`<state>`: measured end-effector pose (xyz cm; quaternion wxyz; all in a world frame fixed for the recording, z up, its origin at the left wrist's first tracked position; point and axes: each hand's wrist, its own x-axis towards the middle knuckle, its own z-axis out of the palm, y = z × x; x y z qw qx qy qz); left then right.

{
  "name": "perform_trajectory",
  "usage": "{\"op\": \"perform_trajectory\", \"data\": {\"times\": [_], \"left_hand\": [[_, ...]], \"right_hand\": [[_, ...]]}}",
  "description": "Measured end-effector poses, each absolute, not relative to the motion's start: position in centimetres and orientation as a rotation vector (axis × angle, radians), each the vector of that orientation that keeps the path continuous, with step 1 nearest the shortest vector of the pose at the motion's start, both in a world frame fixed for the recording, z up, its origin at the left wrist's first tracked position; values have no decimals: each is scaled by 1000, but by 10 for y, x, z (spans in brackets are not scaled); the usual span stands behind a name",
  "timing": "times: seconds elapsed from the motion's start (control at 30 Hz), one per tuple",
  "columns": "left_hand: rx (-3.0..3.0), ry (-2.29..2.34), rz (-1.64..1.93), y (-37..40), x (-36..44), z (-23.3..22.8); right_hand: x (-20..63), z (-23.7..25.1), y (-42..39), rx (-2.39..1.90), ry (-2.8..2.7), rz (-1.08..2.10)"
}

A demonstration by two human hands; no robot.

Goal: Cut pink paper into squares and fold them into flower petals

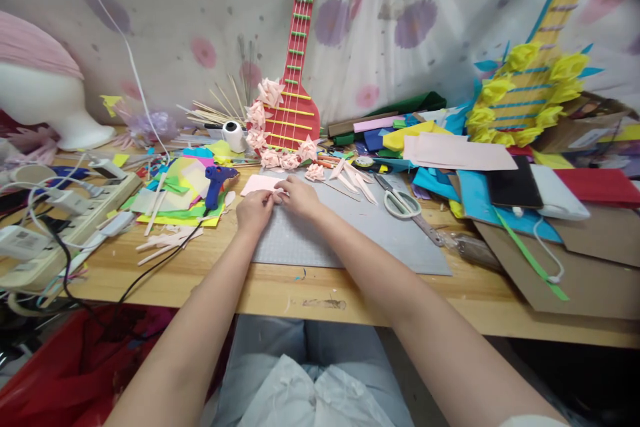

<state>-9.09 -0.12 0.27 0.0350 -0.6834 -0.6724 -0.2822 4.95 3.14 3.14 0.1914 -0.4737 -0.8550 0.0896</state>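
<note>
Pink paper on grey mat, pinched at its near edge by left hand and right hand fingers

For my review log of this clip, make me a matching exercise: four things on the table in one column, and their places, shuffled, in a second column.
Things:
1. pink paper
2. glue gun
3. scissors
4. red guitar

Places:
A. leaning upright against the curtain at the back
B. on the grey mat, right of the hands
C. under the fingertips of the left hand and right hand
D. on the coloured sheets left of the hands

Pairs: 1-C, 2-D, 3-B, 4-A
</note>
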Motion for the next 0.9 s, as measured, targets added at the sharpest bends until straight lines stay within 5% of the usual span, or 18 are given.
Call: {"op": "perform_trajectory", "data": {"times": [0.37,0.9], "left_hand": [[-2086,-2072,-960,0,-90,-1],[-2118,-1964,-1198,-5,-94,4]], "right_hand": [[35,24,50,-1428,-2318,293],[38,0,65,-1588,-2012,745]]}}
